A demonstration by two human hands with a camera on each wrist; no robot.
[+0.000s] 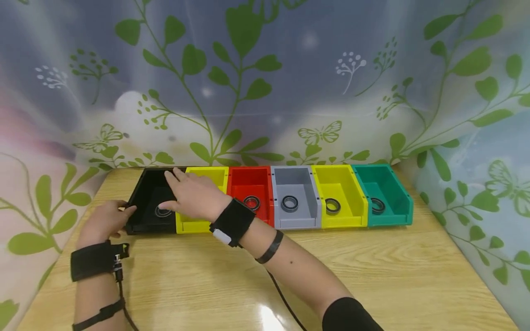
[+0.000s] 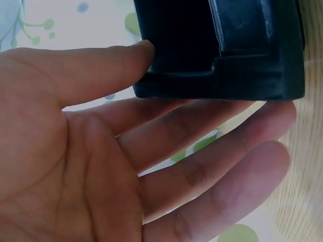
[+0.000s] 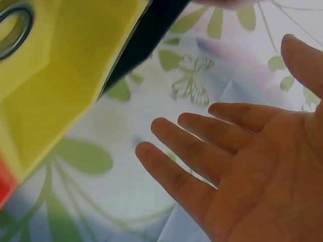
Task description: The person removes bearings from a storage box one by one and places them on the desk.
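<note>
"Six in a row on the worktop [image 1: 372, 266]?"

"Yes, from the left: black bin [image 1: 151, 228], first yellow bin [image 1: 193, 227], red bin [image 1: 250, 175], grey bin [image 1: 294, 224], second yellow bin [image 1: 343, 221], green bin [image 1: 389, 219]."

"What's in them?"

"One metal ring each. The black bin's ring [image 1: 159, 214] is partly covered by a thumb in the head view. The first yellow bin's ring [image 3: 26, 35] shows from the right wrist, cut off by the picture's edge. The other four lie towards the near ends of their bins."

"And the left hand [image 1: 103, 220]?"

"At the black bin's outer side. Its grip is loose, fingers spread and clasping nothing; the thumb meets the bin's edge, and some fingers pass behind that edge in the left wrist view."

"The right hand [image 1: 196, 195]?"

"Palm down over the first yellow bin, fingertips towards the black one. That grip is wide, fingers extended, with nothing held."

"Anything on the arms?"

"Black bands round both wrists, with cables running back. A patterned sheet [image 1: 277, 92] hangs behind the row, leaves and butterflies on it."
</note>
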